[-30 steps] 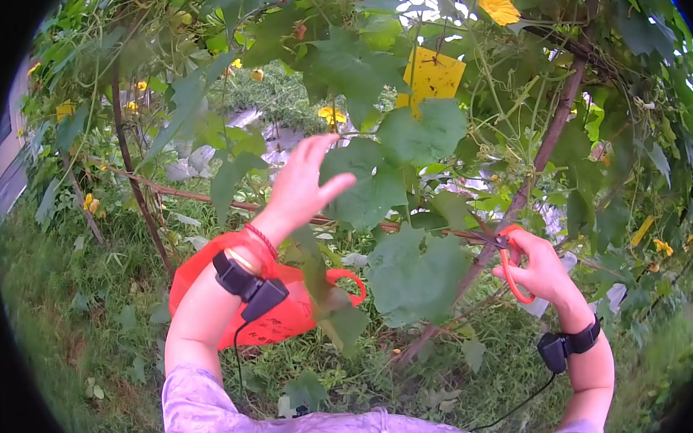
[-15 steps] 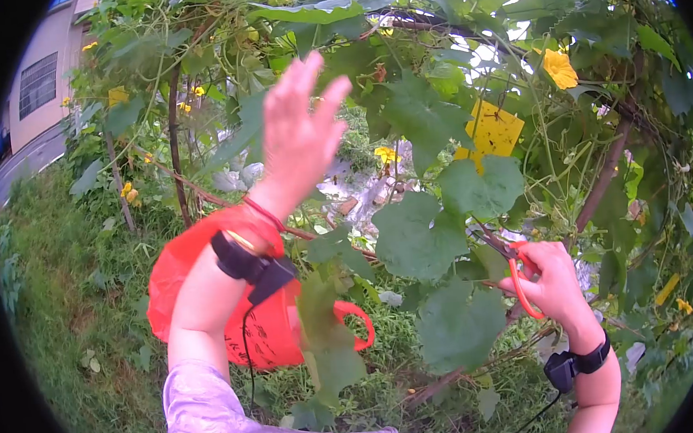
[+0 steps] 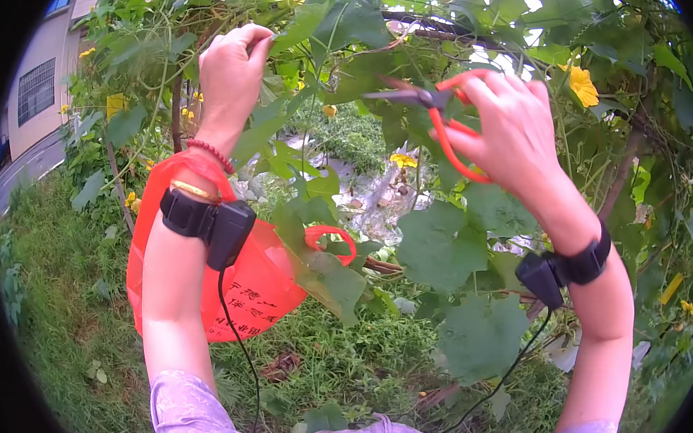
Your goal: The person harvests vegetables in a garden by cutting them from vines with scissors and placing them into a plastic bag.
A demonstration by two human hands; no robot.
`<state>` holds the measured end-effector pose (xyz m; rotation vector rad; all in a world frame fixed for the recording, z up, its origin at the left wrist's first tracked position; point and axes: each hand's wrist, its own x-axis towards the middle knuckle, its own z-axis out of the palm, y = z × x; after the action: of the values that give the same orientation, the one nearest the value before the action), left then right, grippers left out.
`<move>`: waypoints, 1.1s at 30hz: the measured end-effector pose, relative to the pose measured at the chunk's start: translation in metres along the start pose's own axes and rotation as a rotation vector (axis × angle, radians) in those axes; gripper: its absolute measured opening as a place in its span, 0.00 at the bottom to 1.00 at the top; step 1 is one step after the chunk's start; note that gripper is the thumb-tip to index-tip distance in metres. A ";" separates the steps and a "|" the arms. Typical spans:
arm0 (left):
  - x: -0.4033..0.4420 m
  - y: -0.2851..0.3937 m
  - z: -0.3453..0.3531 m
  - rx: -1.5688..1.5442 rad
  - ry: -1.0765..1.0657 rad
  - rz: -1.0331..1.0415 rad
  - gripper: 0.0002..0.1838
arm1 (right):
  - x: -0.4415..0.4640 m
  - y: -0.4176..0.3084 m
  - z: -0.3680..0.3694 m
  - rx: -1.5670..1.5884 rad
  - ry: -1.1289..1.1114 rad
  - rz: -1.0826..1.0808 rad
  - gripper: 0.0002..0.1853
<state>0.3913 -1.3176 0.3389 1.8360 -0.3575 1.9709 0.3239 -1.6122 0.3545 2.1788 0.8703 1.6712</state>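
Observation:
My left hand (image 3: pixel 231 73) is raised at the upper left, thumb and fingers pinched at the edge of a green vine leaf (image 3: pixel 300 29). From my left forearm hangs a red plastic bag (image 3: pixel 248 290) with dark printed characters, one handle loop sticking out to the right. In my right hand (image 3: pixel 507 123) is a pair of scissors (image 3: pixel 421 98) with orange handles. Their dark blades are parted and point left toward the vines, apart from my left hand. A yellow flower (image 3: pixel 582 87) blooms to the right of my right hand.
Climbing vines with broad leaves (image 3: pixel 443 242) fill the view ahead. A brown branch (image 3: pixel 625 168) slants at the right. Grass (image 3: pixel 75 312) covers the ground at left, near a building (image 3: pixel 41 84) and a road. A yellow card (image 3: pixel 116 104) hangs among the leaves.
My left hand has gone from spread fingers to a pinch at the leaf, moving up and left. My right hand has lifted the scissors up and left from the lower leaves.

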 end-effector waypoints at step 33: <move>-0.193 -0.082 -0.094 0.014 -0.682 -0.251 0.41 | 0.049 -0.065 0.133 -0.171 -0.112 -0.109 0.18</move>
<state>0.3547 -1.2268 0.1313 2.3888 -0.2867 1.1441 0.4376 -1.5121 0.3172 2.0501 0.7720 1.4990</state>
